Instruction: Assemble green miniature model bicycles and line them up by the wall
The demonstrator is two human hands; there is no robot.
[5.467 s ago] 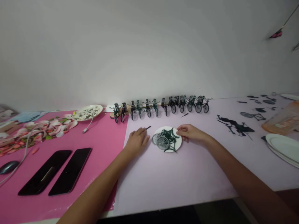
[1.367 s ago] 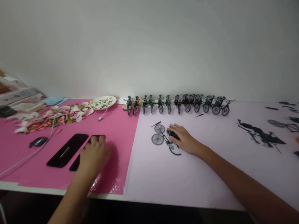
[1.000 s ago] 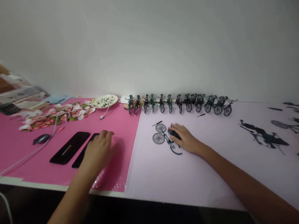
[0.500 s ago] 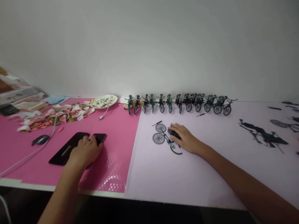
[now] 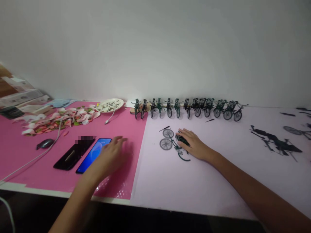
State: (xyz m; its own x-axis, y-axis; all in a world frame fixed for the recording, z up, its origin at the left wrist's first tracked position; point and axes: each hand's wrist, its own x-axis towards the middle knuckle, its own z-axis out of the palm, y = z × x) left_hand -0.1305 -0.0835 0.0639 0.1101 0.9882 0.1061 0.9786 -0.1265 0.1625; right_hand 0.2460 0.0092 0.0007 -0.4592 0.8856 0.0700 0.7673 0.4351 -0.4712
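My left hand (image 5: 113, 155) is raised over the pink mat, just right of a phone (image 5: 93, 155) with a lit blue screen; its fingers are apart and slightly blurred, and nothing is in them. Left of that phone lies a second dark phone (image 5: 70, 158). On the pale surface, my right hand (image 5: 190, 142) rests with spread fingers on a dark green part (image 5: 181, 138), which it partly covers. Beside it lie two grey spoked wheels (image 5: 166, 144), a curved green piece (image 5: 183, 157) and a small screwdriver (image 5: 164, 128).
Several model bicycles (image 5: 169, 110) stand along the wall. Another small tool (image 5: 210, 120) lies before them. Black parts (image 5: 277, 142) are at the right. Petals (image 5: 60, 121), a plate (image 5: 110, 106) of small pieces, a white cable and a dark mouse-like object (image 5: 45, 143) are at the left.
My left hand has lifted off the phone and moved right. The phone's screen has turned from dark to blue. My right hand stays on the green part. The view has shifted slightly.
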